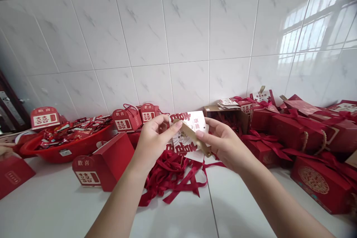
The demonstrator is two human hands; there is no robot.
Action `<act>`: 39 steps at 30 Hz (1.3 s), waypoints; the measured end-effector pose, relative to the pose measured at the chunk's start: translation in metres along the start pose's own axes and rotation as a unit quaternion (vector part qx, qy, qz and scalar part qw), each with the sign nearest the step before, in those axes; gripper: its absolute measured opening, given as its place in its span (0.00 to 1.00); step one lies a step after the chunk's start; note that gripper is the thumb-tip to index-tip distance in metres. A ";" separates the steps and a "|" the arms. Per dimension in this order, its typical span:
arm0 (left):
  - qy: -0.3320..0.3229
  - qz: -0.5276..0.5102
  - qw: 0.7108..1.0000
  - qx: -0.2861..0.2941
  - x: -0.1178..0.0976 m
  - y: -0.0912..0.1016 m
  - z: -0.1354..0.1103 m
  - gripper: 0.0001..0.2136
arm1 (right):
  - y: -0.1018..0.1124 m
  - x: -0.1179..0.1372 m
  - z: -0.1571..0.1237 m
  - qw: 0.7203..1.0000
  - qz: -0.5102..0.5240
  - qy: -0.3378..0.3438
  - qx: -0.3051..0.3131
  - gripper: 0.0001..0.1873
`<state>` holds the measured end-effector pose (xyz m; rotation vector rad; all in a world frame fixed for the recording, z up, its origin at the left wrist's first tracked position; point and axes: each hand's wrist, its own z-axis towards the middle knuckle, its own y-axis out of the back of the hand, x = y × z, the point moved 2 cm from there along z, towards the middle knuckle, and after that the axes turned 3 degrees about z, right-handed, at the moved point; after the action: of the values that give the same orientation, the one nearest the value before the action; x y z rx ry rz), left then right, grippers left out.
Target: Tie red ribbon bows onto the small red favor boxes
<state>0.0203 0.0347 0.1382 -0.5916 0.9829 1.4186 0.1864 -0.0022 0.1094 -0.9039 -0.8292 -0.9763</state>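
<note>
My left hand (156,137) and my right hand (221,139) are raised over the table, each closed in a pinch. Between them is a white card (198,118) printed with dark red characters and a line drawing; more than one card may be stacked there. Across its front slants a flat gold ribbon (191,132), pinned under both thumbs. The fingers behind the card are partly hidden. Below lies a loose heap of dark red ribbons (164,176). An open red gift box (117,160) stands left of my left forearm.
A red basin (58,154) of wrapped sweets (80,128) sits back left. Small red boxes (125,121) line the wall. Ribbon-tied red boxes (323,178) crowd the right, beside a cardboard box (210,111). Another person's hand (5,151) shows at the left edge.
</note>
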 end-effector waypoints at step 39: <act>-0.036 0.035 0.999 0.013 0.019 -0.009 0.012 0.09 | 0.016 -0.017 0.015 0.943 -0.289 0.107 -0.123 0.14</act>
<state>0.0291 0.0543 0.1265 -0.4869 0.9715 1.4772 0.1927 0.0210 0.0960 -0.7536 -0.8110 -1.6926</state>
